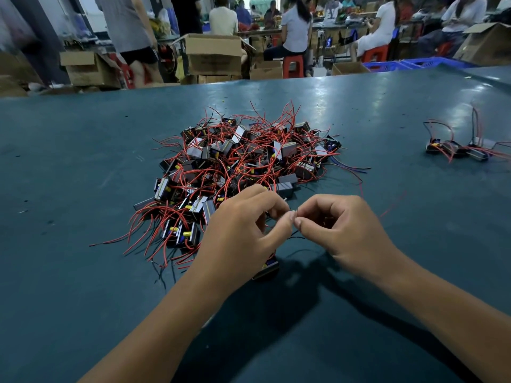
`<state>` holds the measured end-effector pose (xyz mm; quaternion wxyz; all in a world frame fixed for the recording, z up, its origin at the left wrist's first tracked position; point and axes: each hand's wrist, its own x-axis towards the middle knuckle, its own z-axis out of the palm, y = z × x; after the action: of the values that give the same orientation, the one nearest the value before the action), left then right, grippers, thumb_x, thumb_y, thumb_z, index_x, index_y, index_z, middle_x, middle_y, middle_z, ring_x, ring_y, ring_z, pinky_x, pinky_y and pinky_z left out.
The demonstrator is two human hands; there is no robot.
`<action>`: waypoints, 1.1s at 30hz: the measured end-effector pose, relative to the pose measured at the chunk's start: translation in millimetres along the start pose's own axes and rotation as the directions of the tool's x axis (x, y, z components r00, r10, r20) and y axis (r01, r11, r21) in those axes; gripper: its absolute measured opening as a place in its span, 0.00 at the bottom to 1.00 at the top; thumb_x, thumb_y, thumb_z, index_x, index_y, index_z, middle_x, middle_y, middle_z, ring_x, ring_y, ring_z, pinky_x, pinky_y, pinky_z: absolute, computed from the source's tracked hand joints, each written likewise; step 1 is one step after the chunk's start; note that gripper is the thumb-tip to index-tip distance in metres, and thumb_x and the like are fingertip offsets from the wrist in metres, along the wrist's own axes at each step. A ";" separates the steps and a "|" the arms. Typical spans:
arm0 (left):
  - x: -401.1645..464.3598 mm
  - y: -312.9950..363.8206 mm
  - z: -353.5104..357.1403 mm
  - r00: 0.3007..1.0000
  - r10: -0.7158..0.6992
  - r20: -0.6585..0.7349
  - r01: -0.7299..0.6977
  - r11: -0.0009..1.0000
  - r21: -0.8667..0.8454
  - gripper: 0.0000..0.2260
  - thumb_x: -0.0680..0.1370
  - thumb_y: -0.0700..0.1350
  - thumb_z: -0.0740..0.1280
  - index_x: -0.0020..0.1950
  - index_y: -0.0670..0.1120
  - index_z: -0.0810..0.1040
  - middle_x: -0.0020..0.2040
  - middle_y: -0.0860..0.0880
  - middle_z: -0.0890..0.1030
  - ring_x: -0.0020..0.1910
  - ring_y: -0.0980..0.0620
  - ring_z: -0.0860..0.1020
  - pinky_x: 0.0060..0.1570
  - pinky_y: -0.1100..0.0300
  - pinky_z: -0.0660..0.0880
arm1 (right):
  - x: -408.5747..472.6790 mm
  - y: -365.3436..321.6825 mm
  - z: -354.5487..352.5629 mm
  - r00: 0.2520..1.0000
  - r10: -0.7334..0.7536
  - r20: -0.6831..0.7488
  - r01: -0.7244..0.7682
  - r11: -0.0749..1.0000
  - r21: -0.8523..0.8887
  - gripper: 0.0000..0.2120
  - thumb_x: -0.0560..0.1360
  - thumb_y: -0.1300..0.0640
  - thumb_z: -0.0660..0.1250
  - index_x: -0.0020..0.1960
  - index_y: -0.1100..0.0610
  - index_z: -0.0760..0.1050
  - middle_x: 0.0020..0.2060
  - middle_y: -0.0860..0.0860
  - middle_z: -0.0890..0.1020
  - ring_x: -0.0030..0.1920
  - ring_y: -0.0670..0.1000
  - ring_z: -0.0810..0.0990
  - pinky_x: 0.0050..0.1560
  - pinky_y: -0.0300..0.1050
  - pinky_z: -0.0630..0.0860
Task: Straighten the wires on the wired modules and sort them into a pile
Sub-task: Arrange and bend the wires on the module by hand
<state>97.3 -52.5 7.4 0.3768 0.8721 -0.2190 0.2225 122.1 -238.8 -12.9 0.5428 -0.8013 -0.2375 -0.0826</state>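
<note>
Fingertips (290,217) of left hand (243,233) and right hand (340,228) pinching thin wire (296,236), one module (266,268) hanging under left hand; tangled module heap (243,161) lying beyond hands; about three modules (456,149) sitting far right of heap.

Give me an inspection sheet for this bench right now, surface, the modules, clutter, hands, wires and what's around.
Surface: teal table, worn, with small dark specks.
Job's things: big tangled heap of modules at centre; small group far right; one module below the left hand.
Clutter: nothing seen beyond the specks.
Hands: left hand and right hand both pinch a thin wire between fingertips, grips nearly touching.
Cables: red and black leads curl out of the heap in all directions; a thin black lead shows under the hands.
Surroundings: cardboard boxes, red stools, blue crates, seated and standing people beyond the table.
</note>
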 end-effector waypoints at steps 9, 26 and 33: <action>-0.6 -1.6 -1.4 0.976 -0.159 0.148 0.180 0.974 -0.138 0.08 0.79 0.46 0.70 0.41 0.48 0.80 0.32 0.59 0.75 0.30 0.59 0.71 0.30 0.69 0.65 | -3.9 -10.6 1.7 0.984 -0.178 0.027 0.176 0.922 -0.345 0.04 0.71 0.57 0.69 0.43 0.54 0.83 0.36 0.43 0.82 0.37 0.45 0.80 0.40 0.43 0.75; 6.5 -14.0 -20.8 0.980 -0.097 0.176 0.131 0.972 -0.196 0.05 0.77 0.40 0.72 0.48 0.50 0.84 0.39 0.56 0.80 0.32 0.57 0.74 0.33 0.66 0.70 | -2.1 -13.0 -7.1 0.926 -0.363 0.105 0.367 0.802 -0.471 0.02 0.73 0.59 0.71 0.41 0.56 0.81 0.36 0.41 0.76 0.38 0.39 0.71 0.42 0.35 0.70; 8.7 -20.9 -24.5 0.947 0.268 0.174 -0.285 0.955 0.078 0.09 0.75 0.46 0.74 0.55 0.45 0.85 0.51 0.51 0.80 0.44 0.54 0.78 0.42 0.58 0.76 | -2.3 -14.9 -8.1 0.929 -0.349 0.119 0.368 0.852 -0.373 0.02 0.72 0.62 0.71 0.41 0.57 0.81 0.37 0.36 0.75 0.38 0.34 0.73 0.43 0.27 0.67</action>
<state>110.4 -23.0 15.6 0.2777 0.8660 -0.3574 0.2127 114.1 -242.4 1.8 0.3420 -0.8363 -0.3742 -0.2089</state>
